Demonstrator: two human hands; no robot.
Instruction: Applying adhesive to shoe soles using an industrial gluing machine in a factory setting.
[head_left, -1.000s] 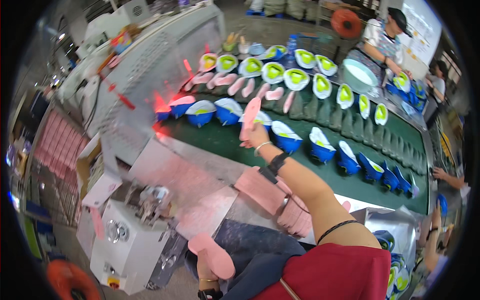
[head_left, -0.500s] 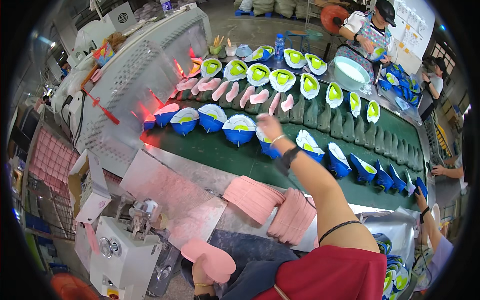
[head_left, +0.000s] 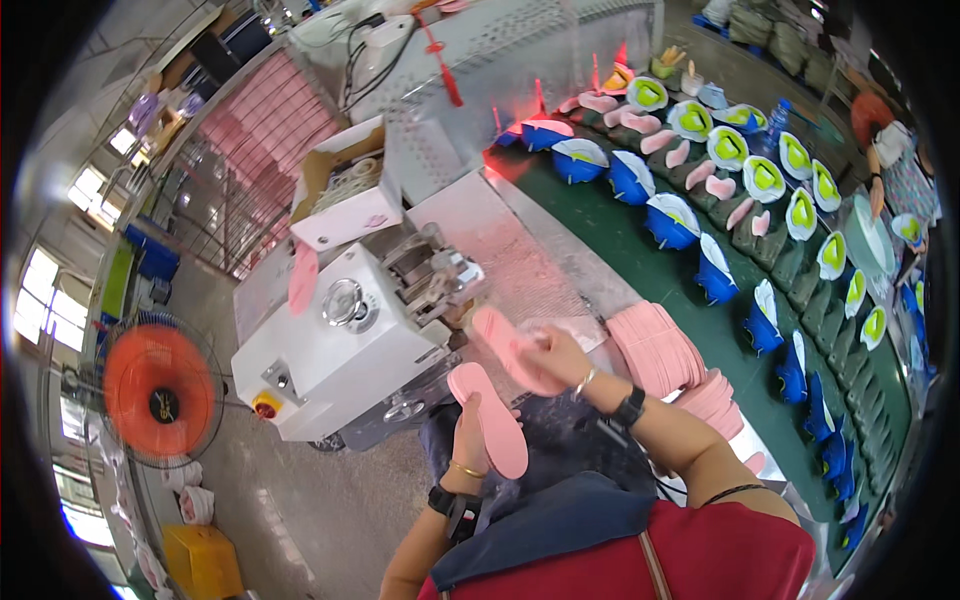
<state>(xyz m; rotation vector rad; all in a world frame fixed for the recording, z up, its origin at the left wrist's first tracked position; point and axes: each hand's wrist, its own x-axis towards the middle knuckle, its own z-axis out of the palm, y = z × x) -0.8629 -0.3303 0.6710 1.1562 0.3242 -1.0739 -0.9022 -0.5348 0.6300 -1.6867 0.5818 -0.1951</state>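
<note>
Upright in front of my body, a pink insole (head_left: pixel 498 436) is gripped near its edge by my left hand (head_left: pixel 470 442), the fingers closed around it. A second pink insole (head_left: pixel 500 340) is in my right hand (head_left: pixel 562 360), pinched toward its near end and slanting up to the left. Its far end lies close to the metal rollers (head_left: pixel 430 270) of a white machine (head_left: pixel 325 360); whether they touch I cannot tell. Stacked pink insoles (head_left: pixel 655 345) sit on the table just right of my right hand.
A green conveyor (head_left: pixel 640 255) carries blue-and-white shoe uppers (head_left: pixel 672 220), dark foot forms (head_left: pixel 800 275) and loose pink insoles (head_left: pixel 720 187). An open carton (head_left: pixel 350 215) stands behind the machine. At left is an orange fan (head_left: pixel 160 395). A person (head_left: pixel 900 160) works across the line.
My view has swung left toward the machine. My right hand has come back from over the conveyor and now holds an insole beside the rollers. The left hand still holds an insole, now raised.
</note>
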